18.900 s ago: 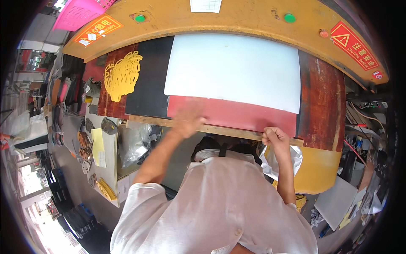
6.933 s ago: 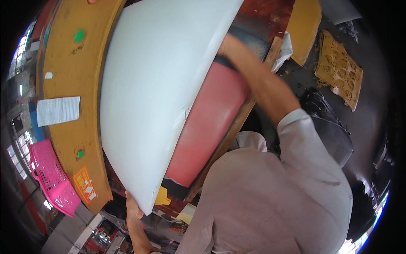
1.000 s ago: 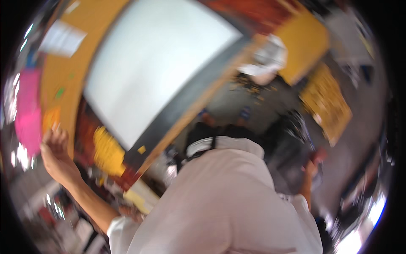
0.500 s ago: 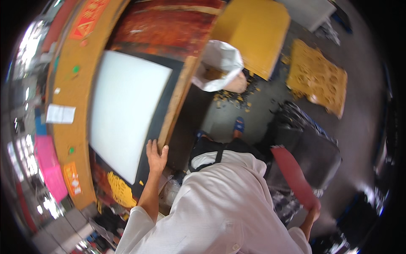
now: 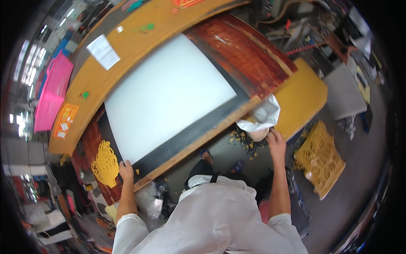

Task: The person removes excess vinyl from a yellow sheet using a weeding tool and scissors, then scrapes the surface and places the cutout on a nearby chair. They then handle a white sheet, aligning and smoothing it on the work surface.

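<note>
A large white board (image 5: 169, 95) lies on a black sheet (image 5: 186, 137) on the worktable. My left hand (image 5: 126, 171) is at the board's near-left corner, fingertips touching or just above it, with the fingers apart. Beside that hand lies a pile of yellow cut-out strips (image 5: 105, 164). My right hand (image 5: 277, 142) is off the table's right end, fingers stretched and apart, holding nothing that I can see. It is nearest to a white sack (image 5: 268, 113) with an open mouth; whether it touches the sack I cannot tell.
A wooden rail (image 5: 198, 144) edges the table's near side. Yellow sheets (image 5: 304, 95) are stacked at the right, with a punched yellow sheet (image 5: 321, 158) on the floor. Yellow and black scraps (image 5: 243, 142) litter the floor. A pink basket (image 5: 55, 95) stands far left.
My view has turned toward the table. My right hand has let go of the red sheet and moved up beside the sack. My left hand has moved from the table edge to the board's corner.
</note>
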Demonstrator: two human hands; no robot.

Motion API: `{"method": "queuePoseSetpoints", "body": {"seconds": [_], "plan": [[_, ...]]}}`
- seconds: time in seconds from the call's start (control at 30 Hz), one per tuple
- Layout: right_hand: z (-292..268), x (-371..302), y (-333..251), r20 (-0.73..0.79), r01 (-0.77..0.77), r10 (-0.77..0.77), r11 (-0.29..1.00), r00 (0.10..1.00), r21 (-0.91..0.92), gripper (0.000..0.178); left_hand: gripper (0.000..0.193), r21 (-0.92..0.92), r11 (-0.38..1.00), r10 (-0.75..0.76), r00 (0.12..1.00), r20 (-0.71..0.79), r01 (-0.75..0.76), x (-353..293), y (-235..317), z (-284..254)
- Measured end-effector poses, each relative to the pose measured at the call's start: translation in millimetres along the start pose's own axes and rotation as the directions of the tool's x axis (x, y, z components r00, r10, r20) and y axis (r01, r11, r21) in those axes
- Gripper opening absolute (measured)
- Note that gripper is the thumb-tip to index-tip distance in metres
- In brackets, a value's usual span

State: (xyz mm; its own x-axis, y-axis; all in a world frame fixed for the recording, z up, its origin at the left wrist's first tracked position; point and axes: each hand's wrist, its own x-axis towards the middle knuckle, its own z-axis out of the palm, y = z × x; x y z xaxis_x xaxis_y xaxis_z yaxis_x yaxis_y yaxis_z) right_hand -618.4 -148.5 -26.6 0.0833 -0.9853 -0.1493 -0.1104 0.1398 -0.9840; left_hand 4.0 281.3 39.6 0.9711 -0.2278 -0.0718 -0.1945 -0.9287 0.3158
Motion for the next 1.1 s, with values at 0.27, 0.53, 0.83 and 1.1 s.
{"method": "queuePoseSetpoints", "body": {"seconds": [0.27,0.53,0.83,1.1], "plan": [[254.6,186.0,-140.6,0.404,0.368,-0.080,0.596,0.911,-0.714,0.059,0.064,-0.154,0.984,-0.114,0.980,-0.161,0.089,42.2,10.3,31.4],[273.9,236.2,-90.7,0.370,0.264,-0.015,0.729,0.929,-0.632,0.059,0.067,-0.052,0.924,-0.382,0.902,-0.200,0.379,22.1,77.2,12.8],[261.2,272.2,-102.2,0.271,0.109,0.130,0.691,0.954,-0.714,0.050,0.066,0.003,0.933,-0.357,0.923,-0.145,0.361,-23.7,92.6,15.4],[251.0,268.4,-104.1,0.299,0.083,0.135,0.783,0.945,-0.617,0.046,0.049,-0.282,0.891,-0.363,0.931,0.032,0.357,-12.7,46.4,-0.1]]}}
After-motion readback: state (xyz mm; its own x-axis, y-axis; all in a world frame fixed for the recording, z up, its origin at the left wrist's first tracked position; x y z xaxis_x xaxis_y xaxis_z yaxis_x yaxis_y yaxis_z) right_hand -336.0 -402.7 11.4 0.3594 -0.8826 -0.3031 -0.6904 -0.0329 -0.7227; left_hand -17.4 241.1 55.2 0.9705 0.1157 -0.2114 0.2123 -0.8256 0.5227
